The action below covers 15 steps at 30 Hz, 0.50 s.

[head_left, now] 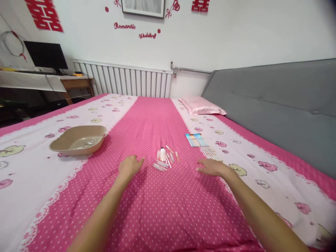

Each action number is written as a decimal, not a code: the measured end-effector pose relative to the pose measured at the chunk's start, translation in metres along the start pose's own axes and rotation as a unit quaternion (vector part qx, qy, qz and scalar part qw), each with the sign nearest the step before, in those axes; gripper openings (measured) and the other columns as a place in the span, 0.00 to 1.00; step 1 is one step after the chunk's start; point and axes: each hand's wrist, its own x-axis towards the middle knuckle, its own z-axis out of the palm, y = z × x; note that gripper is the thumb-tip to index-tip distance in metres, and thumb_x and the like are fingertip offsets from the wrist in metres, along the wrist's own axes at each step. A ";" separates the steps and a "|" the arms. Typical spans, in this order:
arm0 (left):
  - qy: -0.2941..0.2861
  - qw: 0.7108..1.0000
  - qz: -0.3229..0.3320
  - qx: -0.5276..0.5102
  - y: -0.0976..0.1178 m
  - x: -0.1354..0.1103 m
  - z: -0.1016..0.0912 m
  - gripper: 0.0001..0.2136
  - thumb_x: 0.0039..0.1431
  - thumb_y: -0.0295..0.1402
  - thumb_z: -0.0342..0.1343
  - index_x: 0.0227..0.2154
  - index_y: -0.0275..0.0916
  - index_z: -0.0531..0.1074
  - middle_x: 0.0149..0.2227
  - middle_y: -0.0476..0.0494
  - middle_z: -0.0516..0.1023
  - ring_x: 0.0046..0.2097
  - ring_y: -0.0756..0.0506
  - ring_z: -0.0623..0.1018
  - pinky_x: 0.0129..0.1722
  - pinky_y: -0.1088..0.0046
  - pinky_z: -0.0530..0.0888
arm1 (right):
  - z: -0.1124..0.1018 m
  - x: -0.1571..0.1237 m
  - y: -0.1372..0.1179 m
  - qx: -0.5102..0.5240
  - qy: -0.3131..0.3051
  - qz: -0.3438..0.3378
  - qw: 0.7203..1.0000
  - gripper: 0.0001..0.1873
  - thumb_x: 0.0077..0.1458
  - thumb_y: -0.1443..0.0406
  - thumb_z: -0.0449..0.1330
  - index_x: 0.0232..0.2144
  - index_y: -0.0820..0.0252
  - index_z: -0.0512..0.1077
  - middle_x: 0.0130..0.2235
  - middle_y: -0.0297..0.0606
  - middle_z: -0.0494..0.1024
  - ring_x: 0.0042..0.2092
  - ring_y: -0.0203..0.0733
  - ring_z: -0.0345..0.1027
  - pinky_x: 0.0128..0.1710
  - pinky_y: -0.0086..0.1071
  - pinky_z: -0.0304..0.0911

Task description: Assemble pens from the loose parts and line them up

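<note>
Both my arms reach out over a pink polka-dot bedspread (157, 210). My left hand (129, 166) lies palm down with fingers loosely stretched, just left of a small pile of loose pen parts (165, 158). My right hand (212, 167) also rests flat and open to the right of that pile, its fingers pointing left. Just beyond the right hand lies a row of several pens with blue and orange ends (198, 142). Neither hand holds anything.
A beige plastic basin (78, 140) sits on the bed at the left. A pink pillow (201, 105) lies at the far end beside a grey padded headboard (283, 105). A white radiator (126, 80) and a desk with a monitor (46, 55) stand behind.
</note>
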 end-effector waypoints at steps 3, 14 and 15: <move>0.014 0.998 0.009 -0.054 0.028 0.029 0.001 0.25 0.55 0.44 0.44 0.46 0.30 0.70 0.47 0.27 0.74 0.48 0.33 0.74 0.44 0.57 0.69 | -0.011 0.038 -0.026 0.038 -0.043 -0.022 0.998 0.19 0.48 0.60 0.57 0.43 0.58 0.74 0.45 0.43 0.77 0.44 0.45 0.72 0.41 0.34 0.64; 0.134 0.948 0.066 -0.282 0.059 0.068 0.063 0.17 0.59 0.34 0.43 0.46 0.33 0.68 0.47 0.37 0.73 0.44 0.46 0.75 0.44 0.67 0.71 | 0.044 0.108 -0.049 0.106 0.034 0.088 0.990 0.18 0.56 0.66 0.48 0.44 0.61 0.72 0.44 0.44 0.77 0.45 0.44 0.71 0.41 0.32 0.62; 0.134 0.940 0.043 -0.310 0.056 0.067 0.067 0.15 0.58 0.34 0.45 0.44 0.33 0.70 0.44 0.38 0.74 0.41 0.45 0.75 0.42 0.66 0.72 | 0.052 0.109 -0.044 0.110 0.042 0.106 0.987 0.17 0.55 0.66 0.49 0.42 0.61 0.73 0.41 0.44 0.78 0.43 0.44 0.72 0.39 0.32 0.63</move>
